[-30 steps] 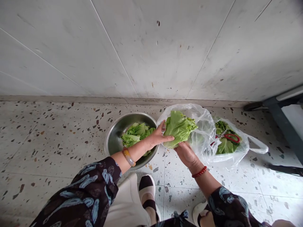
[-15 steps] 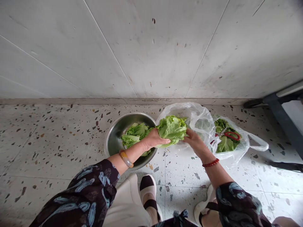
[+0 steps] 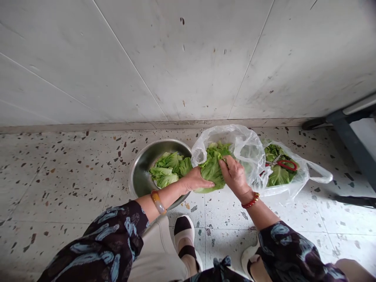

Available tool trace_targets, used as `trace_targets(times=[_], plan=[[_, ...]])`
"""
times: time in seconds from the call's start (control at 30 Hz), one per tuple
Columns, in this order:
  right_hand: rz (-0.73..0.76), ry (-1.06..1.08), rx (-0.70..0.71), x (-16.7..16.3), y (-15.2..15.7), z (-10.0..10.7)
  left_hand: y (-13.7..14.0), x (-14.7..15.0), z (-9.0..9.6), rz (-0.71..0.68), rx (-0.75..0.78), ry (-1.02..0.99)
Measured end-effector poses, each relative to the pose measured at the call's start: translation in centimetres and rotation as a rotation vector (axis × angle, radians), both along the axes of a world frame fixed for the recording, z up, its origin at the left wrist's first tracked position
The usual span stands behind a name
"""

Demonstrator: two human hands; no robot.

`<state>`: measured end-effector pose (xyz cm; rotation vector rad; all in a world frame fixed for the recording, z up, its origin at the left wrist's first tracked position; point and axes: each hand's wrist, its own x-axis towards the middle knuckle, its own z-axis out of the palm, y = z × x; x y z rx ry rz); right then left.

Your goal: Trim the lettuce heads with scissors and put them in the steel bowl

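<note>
My left hand (image 3: pixel 195 179) grips a head of lettuce (image 3: pixel 212 172) from its left side, thumb across the front and the other fingers hidden underneath. On its right side, my right hand (image 3: pixel 234 174) is closed with bent fingers pinching the lettuce's leaves. The lettuce is held in front of the mouth of a clear plastic bag (image 3: pixel 251 152), where more green leaves show behind it. To the left, below my left forearm, a steel basin (image 3: pixel 138 172) holds lettuce leaves (image 3: pixel 167 166).
A second plastic bag (image 3: pixel 296 188) at the right holds greens, with red-handled scissors (image 3: pixel 287 165) lying on top. A dark metal frame (image 3: pixel 349 145) stands at the far right. Behind everything rises a pale wall (image 3: pixel 188 70) above the speckled floor (image 3: pixel 73 176).
My right hand has moved from the lettuce's right end onto its upper right leaves and closed there. The lettuce has dropped slightly and turned. The view has shifted a little.
</note>
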<state>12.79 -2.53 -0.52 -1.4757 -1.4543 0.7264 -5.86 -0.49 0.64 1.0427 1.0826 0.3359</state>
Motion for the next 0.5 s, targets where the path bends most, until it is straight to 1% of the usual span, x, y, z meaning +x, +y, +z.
trace_targets(times=[0.07, 0.17, 0.23, 0.27, 0.3, 0.33, 0.4, 0.47, 0.5], plan=[[-0.079, 0.117, -0.048, -0.7, 0.0, -0.4, 0.0, 0.1, 0.2, 0.014, -0.022, -0.048], [-0.186, 0.485, -0.213, -0.7, 0.3, 0.2, 0.4, 0.2, 0.6, 0.031, -0.01, -0.081], [-0.262, 0.754, -0.297, 0.7, 1.0, 1.2, 0.5, -0.1, 0.6, 0.029, 0.003, -0.054], [-0.308, 0.854, -0.299, 1.8, 1.5, 1.9, 0.5, -0.5, 0.6, 0.029, -0.004, -0.036], [-0.359, 0.922, -0.267, 3.0, 2.1, 2.6, 0.5, -0.9, 0.4, 0.03, -0.018, -0.022], [-0.39, 0.95, -0.204, 4.2, 2.6, 3.2, 0.4, -1.4, 0.3, 0.031, -0.031, -0.017], [-0.375, 0.903, -0.089, 6.3, 3.7, 4.0, 0.2, -2.4, 0.1, 0.024, -0.029, -0.034], [-0.29, 0.731, -0.03, 7.4, 4.4, 4.0, 0.2, -3.2, 0.3, -0.014, 0.018, -0.065], [-0.233, 0.599, -0.019, 7.6, 4.7, 3.6, 0.2, -3.5, 0.5, -0.033, 0.049, -0.075]])
